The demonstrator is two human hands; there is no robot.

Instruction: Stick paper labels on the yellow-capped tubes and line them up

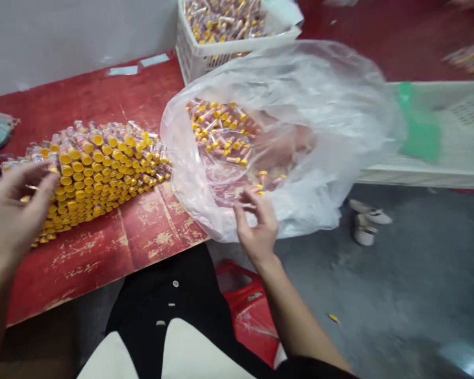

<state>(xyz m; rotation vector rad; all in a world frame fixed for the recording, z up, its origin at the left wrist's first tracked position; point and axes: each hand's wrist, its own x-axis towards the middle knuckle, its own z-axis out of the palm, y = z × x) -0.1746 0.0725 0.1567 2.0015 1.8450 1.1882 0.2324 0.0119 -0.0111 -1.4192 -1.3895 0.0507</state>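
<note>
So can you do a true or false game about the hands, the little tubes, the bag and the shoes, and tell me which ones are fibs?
1. The left hand is at the stack of tubes. True.
2. The caps facing out of the stack are blue. False: they are yellow.
3. Two shoes are on the floor. True.
4. The plastic bag is empty. False: loose tubes are inside.
5. The right hand is over the white basket. False: it is at the bag's opening.
</note>
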